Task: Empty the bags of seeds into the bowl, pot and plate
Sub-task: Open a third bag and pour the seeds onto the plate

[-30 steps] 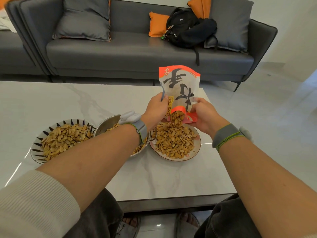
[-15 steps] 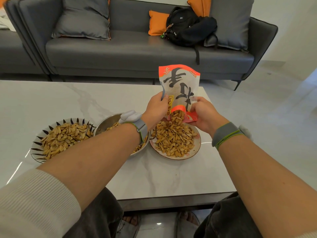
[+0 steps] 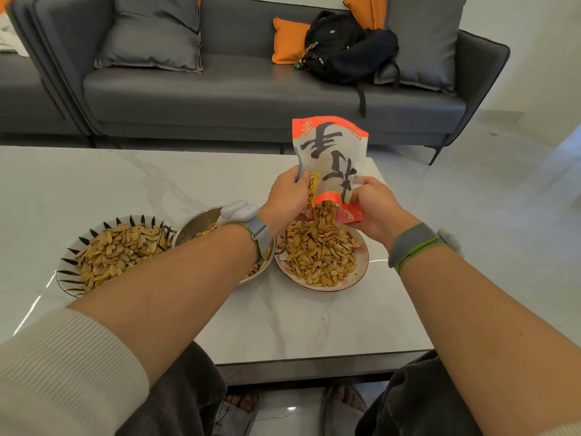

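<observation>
An orange-and-white seed bag [image 3: 331, 158] is held upside down over the plate [image 3: 361, 264], its mouth pointing down. My left hand [image 3: 287, 198] grips the bag's left edge and my right hand [image 3: 375, 206] pinches its lower right corner. Seeds [image 3: 323, 214] spill from the mouth onto the heap on the plate. A steel pot [image 3: 196, 221] with seeds sits left of the plate, partly hidden by my left forearm. The striped bowl [image 3: 67, 272] full of seeds stands at the far left.
All three dishes stand on a white marble table [image 3: 132, 184] near its front edge. Behind the table is a grey sofa [image 3: 239, 89] with cushions and a black backpack [image 3: 342, 48]. My knees and sandalled feet show below the table edge.
The bag has stayed upside down over the plate while more seeds have dropped out, and the heap has grown. Both hands keep the same hold.
</observation>
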Tool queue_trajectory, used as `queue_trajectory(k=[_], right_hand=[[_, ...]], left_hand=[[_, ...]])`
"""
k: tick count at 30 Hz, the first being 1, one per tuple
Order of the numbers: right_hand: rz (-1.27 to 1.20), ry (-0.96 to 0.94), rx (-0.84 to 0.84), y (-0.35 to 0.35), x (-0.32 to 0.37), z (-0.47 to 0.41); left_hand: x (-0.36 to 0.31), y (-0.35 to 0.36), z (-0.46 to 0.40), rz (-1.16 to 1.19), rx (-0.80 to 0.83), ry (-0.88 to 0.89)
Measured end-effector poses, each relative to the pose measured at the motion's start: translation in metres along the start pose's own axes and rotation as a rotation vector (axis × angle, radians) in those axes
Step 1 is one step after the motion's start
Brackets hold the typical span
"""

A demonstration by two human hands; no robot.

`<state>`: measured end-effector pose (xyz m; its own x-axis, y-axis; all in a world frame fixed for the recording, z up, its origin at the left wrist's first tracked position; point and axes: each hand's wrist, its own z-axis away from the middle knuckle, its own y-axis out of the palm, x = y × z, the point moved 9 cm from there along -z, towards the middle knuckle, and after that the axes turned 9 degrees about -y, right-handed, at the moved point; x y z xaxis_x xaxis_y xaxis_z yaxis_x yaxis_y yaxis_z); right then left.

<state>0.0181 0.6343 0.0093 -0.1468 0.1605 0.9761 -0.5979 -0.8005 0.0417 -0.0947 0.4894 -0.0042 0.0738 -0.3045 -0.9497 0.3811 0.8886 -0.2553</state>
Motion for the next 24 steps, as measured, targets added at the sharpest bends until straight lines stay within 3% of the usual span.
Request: queue_trajectory(k=[24], right_hand=[[0.034, -0.009, 0.018, 0.0009, 0.0025, -0.0011]], left_hand=[[-0.0048, -0.0013, 0.0040, -0.004, -0.001, 0.015]])
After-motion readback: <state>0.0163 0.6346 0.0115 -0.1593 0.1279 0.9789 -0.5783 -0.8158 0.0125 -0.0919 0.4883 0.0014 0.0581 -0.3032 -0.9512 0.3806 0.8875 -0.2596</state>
